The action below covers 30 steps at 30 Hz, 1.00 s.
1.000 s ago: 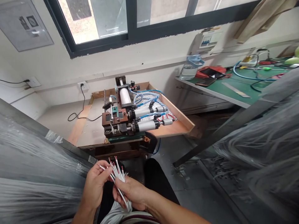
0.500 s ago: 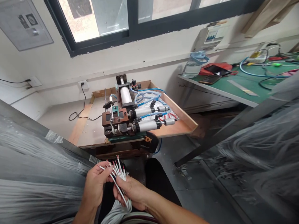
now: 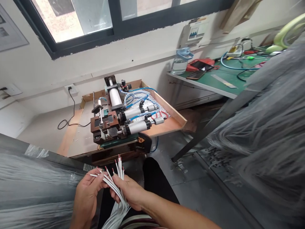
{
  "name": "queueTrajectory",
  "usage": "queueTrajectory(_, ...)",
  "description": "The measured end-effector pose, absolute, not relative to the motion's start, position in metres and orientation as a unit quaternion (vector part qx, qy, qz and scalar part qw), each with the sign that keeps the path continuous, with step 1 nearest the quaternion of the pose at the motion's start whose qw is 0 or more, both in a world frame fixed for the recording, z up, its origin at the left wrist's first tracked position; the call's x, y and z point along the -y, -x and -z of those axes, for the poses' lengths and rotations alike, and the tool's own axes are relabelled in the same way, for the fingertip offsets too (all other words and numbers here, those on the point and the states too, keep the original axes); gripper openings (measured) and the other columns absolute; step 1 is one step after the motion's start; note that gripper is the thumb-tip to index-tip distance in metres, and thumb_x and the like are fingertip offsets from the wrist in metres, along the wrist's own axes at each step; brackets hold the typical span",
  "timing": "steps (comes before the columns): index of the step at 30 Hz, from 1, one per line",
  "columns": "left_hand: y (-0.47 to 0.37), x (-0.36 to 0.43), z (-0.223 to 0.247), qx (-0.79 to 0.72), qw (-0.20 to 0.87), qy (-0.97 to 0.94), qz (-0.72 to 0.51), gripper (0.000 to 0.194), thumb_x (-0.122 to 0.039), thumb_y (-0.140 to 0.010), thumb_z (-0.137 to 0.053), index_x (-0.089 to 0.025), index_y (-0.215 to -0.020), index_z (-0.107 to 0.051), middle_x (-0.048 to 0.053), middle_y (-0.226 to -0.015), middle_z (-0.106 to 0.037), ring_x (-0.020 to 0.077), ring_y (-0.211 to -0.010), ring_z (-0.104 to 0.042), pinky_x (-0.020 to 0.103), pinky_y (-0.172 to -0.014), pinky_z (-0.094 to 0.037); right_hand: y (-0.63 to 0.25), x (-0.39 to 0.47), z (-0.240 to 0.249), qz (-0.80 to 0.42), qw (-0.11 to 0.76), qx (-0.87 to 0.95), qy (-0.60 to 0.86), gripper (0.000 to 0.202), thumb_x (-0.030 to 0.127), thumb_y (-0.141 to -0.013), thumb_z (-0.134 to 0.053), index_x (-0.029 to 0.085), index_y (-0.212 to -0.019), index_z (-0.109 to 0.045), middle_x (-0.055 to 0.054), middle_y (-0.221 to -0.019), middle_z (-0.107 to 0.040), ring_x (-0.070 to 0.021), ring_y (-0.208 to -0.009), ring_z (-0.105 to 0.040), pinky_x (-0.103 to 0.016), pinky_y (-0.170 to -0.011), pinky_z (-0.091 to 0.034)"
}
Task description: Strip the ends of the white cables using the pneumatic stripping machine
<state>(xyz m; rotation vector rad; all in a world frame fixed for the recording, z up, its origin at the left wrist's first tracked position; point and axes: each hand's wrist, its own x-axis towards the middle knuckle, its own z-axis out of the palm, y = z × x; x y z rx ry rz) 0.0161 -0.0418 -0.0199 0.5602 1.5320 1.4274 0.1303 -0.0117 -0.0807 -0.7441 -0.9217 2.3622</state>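
A bundle of white cables (image 3: 119, 203) with stripped, reddish ends hangs over my lap, its tips fanned out upward. My right hand (image 3: 130, 190) is closed around the bundle just below the tips. On the left, my left hand (image 3: 89, 184) pinches a few of the cables between thumb and fingers, drawing them apart from the others. Beyond both hands, on the bench, stands a pneumatic machine (image 3: 105, 124) with metal cylinders and blue air hoses. Neither hand touches it.
The machine sits on a wooden-edged bench (image 3: 81, 140). At the right, a green table (image 3: 214, 82) carries a water bottle (image 3: 180, 62), a phone (image 3: 195, 75) and wires. Plastic-wrapped cable bundles (image 3: 269, 136) hang at the right, with more (image 3: 35, 187) at the left.
My left hand has moved left, and more cables now spread toward it from the bundle. The view has turned right, so the bench and machine appear further left.
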Motion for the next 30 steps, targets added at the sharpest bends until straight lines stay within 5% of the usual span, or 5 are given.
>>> queueTrajectory(16,-0.019,0.035,0.019,-0.604,0.48,-0.182,-0.61,0.022,-0.019,-0.056,-0.068,-0.017,-0.078,-0.063,0.002,-0.065,-0.064,0.0127,-0.065,-0.057,0.026,-0.065,-0.047,-0.141,0.0,0.079,-0.86,0.309,0.293,0.281,0.048,0.058,-0.063,-0.051,0.014,-0.082,-0.055,0.002,-0.057,-0.051,-0.0079,-0.047,-0.043,-0.022,-0.048,-0.03)
queueTrajectory(23,-0.017,0.034,0.019,-0.605,0.485,-0.175,-0.607,0.022,-0.017,-0.059,-0.067,-0.015,-0.081,-0.062,0.005,-0.067,-0.064,0.0138,-0.069,-0.057,0.028,-0.068,-0.046,-0.158,-0.017,0.063,-0.891,0.334,0.182,0.249,0.048,0.019,-0.054,-0.063,0.013,-0.098,-0.045,-0.003,-0.071,-0.062,-0.0147,-0.064,-0.057,-0.029,-0.064,-0.038)
queueTrajectory(30,-0.014,0.032,0.018,-0.597,0.481,-0.155,-0.623,0.019,-0.015,-0.059,-0.066,-0.013,-0.078,-0.064,0.004,-0.071,-0.063,0.0125,-0.07,-0.056,0.025,-0.071,-0.046,-0.167,-0.028,0.065,-0.875,0.393,0.198,0.205,0.042,0.028,-0.054,-0.07,0.007,-0.087,-0.054,-0.011,-0.075,-0.064,-0.0216,-0.071,-0.062,-0.042,-0.077,-0.037)
